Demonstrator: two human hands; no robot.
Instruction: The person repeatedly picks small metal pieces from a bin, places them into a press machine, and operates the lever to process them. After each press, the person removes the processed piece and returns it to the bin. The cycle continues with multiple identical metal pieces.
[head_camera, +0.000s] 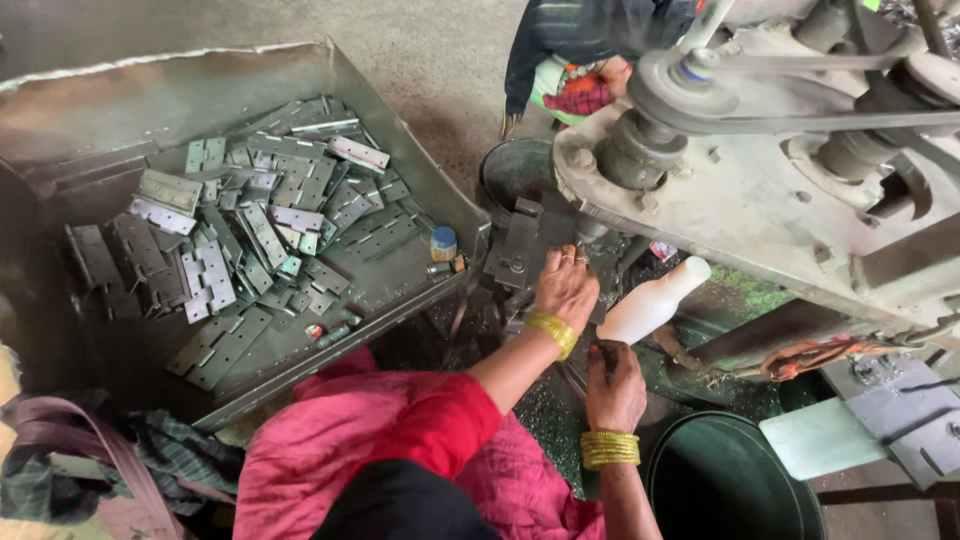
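A: Quick pass. Left hand (566, 288) is up at the machine (760, 190), fingers curled in on the dark clamp block (520, 255) under the spindle. Can't tell if it's pinching a part there; the knuckles hide it.

B: Right hand (614, 385)?

A: Lower and nearer the body, fist closed around the base of the white plastic bottle (652, 303). So holding the bottle, firm wrap.

B: Bottle's axis?

A: Long axis runs diagonally, from the right hand up and to the right; the neck points away from the body toward the machine frame. The nozzle end sits to the right of the left hand, near it but not touching.

B: Which hand is nearer the clamp?

A: Left, already on it. The right sits below and slightly to the right of it.

B: Other stuff?

A: Metal tray (250, 210) off to the left, full of flat hinge plates (230, 240), well apart from both hands. Small yellow-and-blue tub (443, 243) at the tray's right edge. Dark round bucket (730, 480) just right of the right forearm. Belt pulley (680, 85) up top. Yellow bangles (608, 449) on both wrists, red sleeve (400, 425) on the left arm.
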